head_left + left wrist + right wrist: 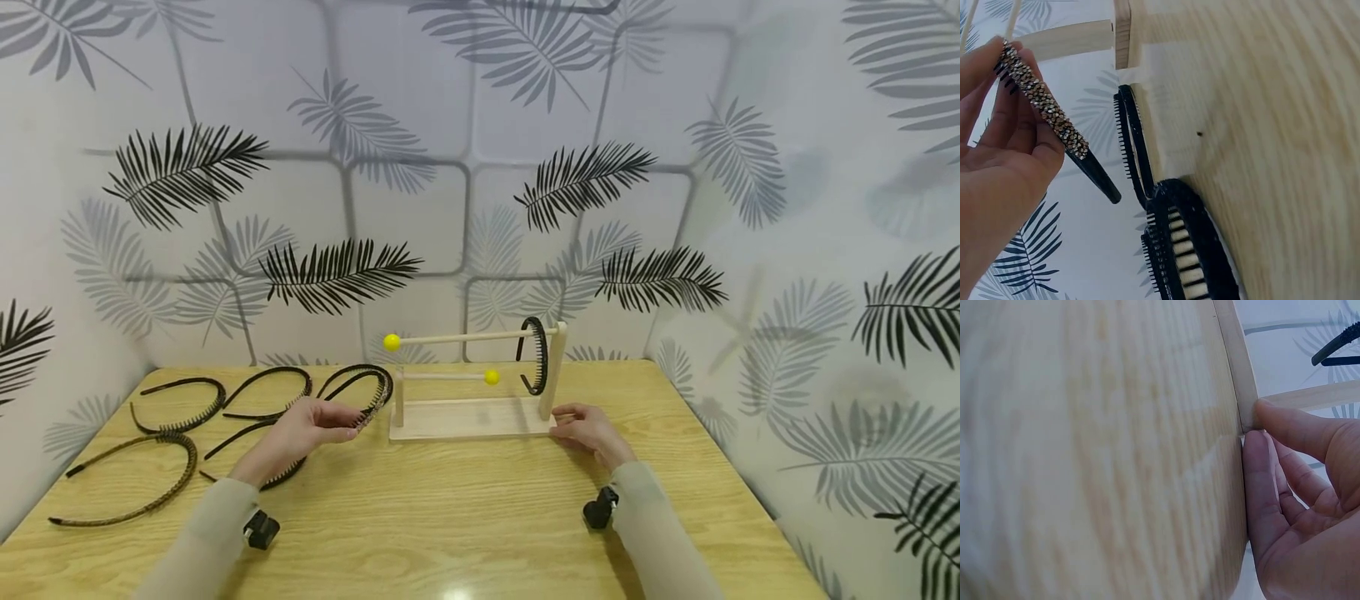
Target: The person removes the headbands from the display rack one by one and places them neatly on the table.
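My left hand (307, 433) pinches a headband (1047, 103) covered in gold glitter, with comb teeth inside and dark tips. It is raised beside the left end of a pale wooden two-rod stand (472, 421). Thumb and fingers of my right hand (588, 429) grip the right end of the stand's base, at its front corner. A black toothed headband (542, 358) hangs on the upper rod, close to the right post. Yellow balls cap the rods: one ball (392, 342) at the upper left, another ball (492, 377) on the lower rod.
Several headbands lie on the left of the wooden table (465, 517): a brown-gold headband (187, 471) in front, a black headband (210, 412) behind it, and a black headband (288, 475) partly hidden under my left hand. A leaf-patterned wall (420, 200) rises behind the table.
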Available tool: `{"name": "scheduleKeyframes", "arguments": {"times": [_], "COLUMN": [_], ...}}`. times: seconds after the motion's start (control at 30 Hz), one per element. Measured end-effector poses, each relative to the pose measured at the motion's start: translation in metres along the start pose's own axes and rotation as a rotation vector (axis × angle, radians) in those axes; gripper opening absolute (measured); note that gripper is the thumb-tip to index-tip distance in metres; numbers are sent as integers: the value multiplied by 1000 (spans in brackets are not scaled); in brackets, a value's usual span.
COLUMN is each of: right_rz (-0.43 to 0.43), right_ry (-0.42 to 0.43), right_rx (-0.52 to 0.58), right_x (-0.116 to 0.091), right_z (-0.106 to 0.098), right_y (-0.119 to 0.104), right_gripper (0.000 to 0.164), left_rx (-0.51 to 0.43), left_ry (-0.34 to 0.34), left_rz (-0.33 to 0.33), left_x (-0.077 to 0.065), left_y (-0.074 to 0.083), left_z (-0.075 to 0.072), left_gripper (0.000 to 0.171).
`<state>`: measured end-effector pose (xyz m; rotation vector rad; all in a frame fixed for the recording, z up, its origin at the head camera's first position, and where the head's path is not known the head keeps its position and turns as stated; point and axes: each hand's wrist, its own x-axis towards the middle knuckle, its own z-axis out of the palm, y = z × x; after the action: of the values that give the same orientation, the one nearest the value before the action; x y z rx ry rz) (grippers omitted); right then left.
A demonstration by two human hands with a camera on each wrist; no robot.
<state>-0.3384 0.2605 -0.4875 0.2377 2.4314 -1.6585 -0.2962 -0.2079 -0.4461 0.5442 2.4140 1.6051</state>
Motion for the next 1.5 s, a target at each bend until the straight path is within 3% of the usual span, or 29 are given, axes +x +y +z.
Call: {"name": "scheduleKeyframes", "arguments": {"times": [0.33,0.53,0.73,0.9,1.13,1.5], "right_rz": [-5,-3,-3,-7,-12,-12], "right_ry": [-1,-1,2,-3,3,0], "right_rx": [14,11,13,20,6,10], "right_x": [2,3,2,0,-1,1], "right_z": [-1,-1,0,1,0,1], "right_y": [0,1,0,0,-1,0], "right_gripper": [46,45,45,45,46,46], "left_rx": [213,199,189,146,161,172], "left_ry": [-196,-346,-402,-447,-510,-503], "left_rz": [46,56,11,11,26,29], "left_x": [-6,-10,-13,-15,-13,-11], "left_y": [-3,-3,-6,-9,-12,-8], "left_z": [-4,-4,1,2,-2,-2], "left_gripper": [26,21,21,21,22,15]}}
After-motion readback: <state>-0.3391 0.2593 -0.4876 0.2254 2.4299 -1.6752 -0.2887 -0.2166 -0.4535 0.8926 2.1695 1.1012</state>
